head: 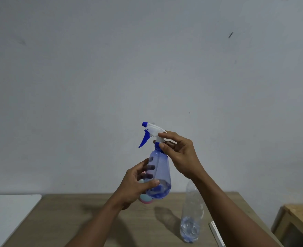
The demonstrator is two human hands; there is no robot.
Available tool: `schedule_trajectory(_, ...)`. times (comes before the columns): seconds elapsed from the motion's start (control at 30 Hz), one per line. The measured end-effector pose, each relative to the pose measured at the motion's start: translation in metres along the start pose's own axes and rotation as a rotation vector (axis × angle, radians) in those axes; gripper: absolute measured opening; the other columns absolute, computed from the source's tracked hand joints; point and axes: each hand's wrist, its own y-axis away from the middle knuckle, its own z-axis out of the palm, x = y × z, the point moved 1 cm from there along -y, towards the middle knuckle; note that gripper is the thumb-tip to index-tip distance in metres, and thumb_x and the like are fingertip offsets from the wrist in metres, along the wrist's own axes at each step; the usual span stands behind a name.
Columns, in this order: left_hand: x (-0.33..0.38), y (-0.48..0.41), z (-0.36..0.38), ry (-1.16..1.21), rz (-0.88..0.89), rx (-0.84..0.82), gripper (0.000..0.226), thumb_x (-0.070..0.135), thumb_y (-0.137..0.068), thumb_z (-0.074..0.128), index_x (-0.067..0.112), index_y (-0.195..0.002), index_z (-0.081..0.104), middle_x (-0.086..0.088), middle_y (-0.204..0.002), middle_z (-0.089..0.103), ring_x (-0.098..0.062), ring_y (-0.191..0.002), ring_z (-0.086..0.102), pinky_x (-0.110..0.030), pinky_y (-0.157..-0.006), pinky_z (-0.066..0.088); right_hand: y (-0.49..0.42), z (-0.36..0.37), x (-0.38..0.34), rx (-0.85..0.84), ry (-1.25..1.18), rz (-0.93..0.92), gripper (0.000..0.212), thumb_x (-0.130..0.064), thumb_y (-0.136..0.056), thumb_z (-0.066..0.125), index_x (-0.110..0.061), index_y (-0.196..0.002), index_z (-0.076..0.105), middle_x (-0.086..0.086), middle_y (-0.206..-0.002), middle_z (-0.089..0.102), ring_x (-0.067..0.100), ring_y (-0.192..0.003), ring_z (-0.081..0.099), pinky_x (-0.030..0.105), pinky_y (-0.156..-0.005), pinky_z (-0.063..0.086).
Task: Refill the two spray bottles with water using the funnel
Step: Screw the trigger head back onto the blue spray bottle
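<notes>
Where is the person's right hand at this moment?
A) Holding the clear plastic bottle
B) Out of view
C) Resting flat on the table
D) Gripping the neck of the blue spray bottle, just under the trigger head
D: the right hand pinches the collar of the blue spray bottle, held above the table while the left hand cups its base.

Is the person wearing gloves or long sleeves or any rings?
No gloves. The left hand and right hand are bare, and both forearms are bare as far as the picture shows, so no sleeves are visible. No rings, watch or bracelets show on fingers or wrists.
</notes>
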Motion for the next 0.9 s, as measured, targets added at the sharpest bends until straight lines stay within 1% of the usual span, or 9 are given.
schedule_trajectory(0.1,0.003,-0.001,-0.006,-0.052,-0.001,-0.007,0.083,0.047,-0.061,0.089,0.043,-0.135,0.053,0.011,-0.126,0.065,-0.021,-0.115,0.064,-0.045,-0.083,0.062,0.001,-0.006,0.000,-0.021,-0.037,0.056,0.030,-0.007,-0.092,0.065,-0.018,-0.119,0.068,0.009,-0.128,0.067,0.025,-0.111,0.071,0.043,-0.093,0.059)
schedule_trajectory(0.17,0.007,-0.001,-0.011,-0.092,0.000,-0.036,0.073,0.041,-0.068,0.089,0.047,-0.131,0.053,0.014,-0.125,0.066,-0.020,-0.115,0.064,-0.043,-0.085,0.061,0.002,-0.008,0.000,-0.028,-0.027,0.072,0.029,-0.006,-0.093,0.064,-0.017,-0.120,0.067,0.012,-0.129,0.066,0.025,-0.110,0.071,0.045,-0.092,0.060)
schedule_trajectory(0.23,0.011,-0.001,-0.014,-0.121,0.005,-0.059,0.071,0.037,-0.070,0.087,0.045,-0.131,0.052,0.013,-0.125,0.066,-0.021,-0.115,0.065,-0.043,-0.085,0.061,0.002,-0.009,-0.001,-0.029,-0.007,0.076,0.029,-0.007,-0.094,0.064,-0.018,-0.120,0.066,0.013,-0.130,0.065,0.026,-0.110,0.071,0.045,-0.091,0.060)
schedule_trajectory(0.4,0.016,0.000,-0.008,-0.163,0.061,0.046,0.085,0.055,-0.057,0.087,0.040,-0.133,0.052,0.013,-0.126,0.063,-0.019,-0.111,0.065,-0.042,-0.079,0.063,-0.001,-0.008,-0.001,0.033,0.008,0.045,0.030,-0.004,-0.090,0.069,-0.020,-0.115,0.069,0.010,-0.125,0.067,0.026,-0.107,0.072,0.037,-0.088,0.061)
schedule_trajectory(0.5,0.014,-0.003,0.000,-0.170,0.091,0.128,0.081,0.043,-0.063,0.090,0.038,-0.134,0.051,0.011,-0.127,0.062,-0.015,-0.109,0.063,-0.037,-0.080,0.063,-0.002,-0.007,0.001,0.079,0.034,0.021,0.030,-0.001,-0.087,0.072,-0.017,-0.112,0.070,0.001,-0.120,0.068,0.020,-0.102,0.073,0.030,-0.084,0.060)
schedule_trajectory(0.6,0.014,-0.006,0.006,-0.167,0.119,0.190,0.073,0.034,-0.065,0.090,0.043,-0.126,0.051,0.012,-0.124,0.061,-0.011,-0.106,0.061,-0.034,-0.079,0.063,-0.007,-0.006,0.001,0.101,0.090,-0.021,0.031,-0.001,-0.084,0.076,-0.016,-0.110,0.069,-0.002,-0.115,0.068,0.011,-0.093,0.070,0.023,-0.076,0.058)
schedule_trajectory(0.7,0.011,-0.009,0.011,-0.141,0.100,0.200,0.075,0.035,-0.065,0.090,0.042,-0.127,0.049,0.010,-0.126,0.060,-0.016,-0.109,0.060,-0.036,-0.077,0.063,-0.012,-0.007,0.003,0.112,0.124,-0.033,0.025,-0.005,-0.089,0.072,-0.019,-0.110,0.068,0.003,-0.114,0.068,0.012,-0.097,0.068,0.022,-0.077,0.057)
schedule_trajectory(0.8,0.008,-0.013,0.013,-0.134,0.079,0.205,0.078,0.043,-0.063,0.088,0.041,-0.129,0.048,0.008,-0.128,0.059,-0.017,-0.108,0.061,-0.037,-0.079,0.063,-0.015,-0.010,0.009,0.103,0.136,-0.018,0.023,-0.003,-0.096,0.062,-0.015,-0.114,0.068,0.009,-0.119,0.067,0.018,-0.105,0.069,0.025,-0.083,0.059)
schedule_trajectory(0.9,0.004,-0.014,0.013,-0.129,0.076,0.214,0.075,0.039,-0.066,0.089,0.040,-0.130,0.048,0.007,-0.129,0.059,-0.017,-0.109,0.061,-0.034,-0.076,0.063,-0.018,-0.008,0.012,0.103,0.174,-0.025,0.023,-0.005,-0.090,0.071,-0.018,-0.109,0.070,0.006,-0.116,0.068,0.017,-0.098,0.069,0.025,-0.079,0.060)
